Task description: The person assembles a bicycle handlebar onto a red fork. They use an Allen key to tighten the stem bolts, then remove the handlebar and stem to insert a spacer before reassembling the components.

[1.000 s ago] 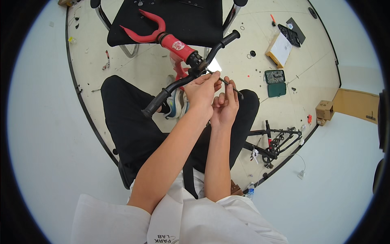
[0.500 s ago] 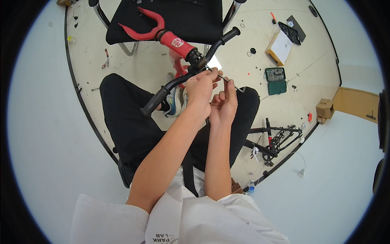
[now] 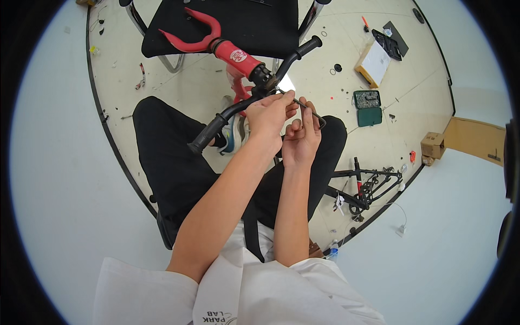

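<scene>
Over the near edge of the black chair seat (image 3: 260, 32), the red fork (image 3: 205, 45) points its prongs away while the handlebar (image 3: 233, 113) slants toward the person's left thigh (image 3: 173, 138) — probably braced somehow, since neither hand supports it, though contact with the seat is unclear. Beside the stem (image 3: 263, 80), the left hand (image 3: 266, 119) pinches the L-shaped hex key (image 3: 318, 115) with fingers nearly closed, seemingly steadying its hidden tip; the right hand (image 3: 300, 141), loosely curled, grips the shaft near the bend — apparently for turning control.
</scene>
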A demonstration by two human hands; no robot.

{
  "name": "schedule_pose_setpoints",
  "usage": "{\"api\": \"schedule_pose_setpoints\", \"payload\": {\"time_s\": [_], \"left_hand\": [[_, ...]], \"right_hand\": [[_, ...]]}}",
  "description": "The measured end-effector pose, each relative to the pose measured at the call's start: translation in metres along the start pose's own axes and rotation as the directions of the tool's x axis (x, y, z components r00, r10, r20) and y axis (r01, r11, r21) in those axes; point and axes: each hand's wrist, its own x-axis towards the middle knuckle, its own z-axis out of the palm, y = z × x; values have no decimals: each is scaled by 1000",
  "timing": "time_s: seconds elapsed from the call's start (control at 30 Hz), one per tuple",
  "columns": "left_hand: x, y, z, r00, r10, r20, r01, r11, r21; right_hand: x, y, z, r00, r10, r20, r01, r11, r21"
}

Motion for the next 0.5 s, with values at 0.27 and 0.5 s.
{"api": "schedule_pose_setpoints", "payload": {"time_s": [0.27, 0.5], "left_hand": [[1, 2, -4, 997, 33, 66, -38, 997, 74], [1, 1, -9, 993, 10, 116, -15, 999, 46]], "right_hand": [[0, 6, -2, 989, 2, -150, -10, 999, -51], [0, 0, 1, 993, -14, -120, 17, 999, 30]]}}
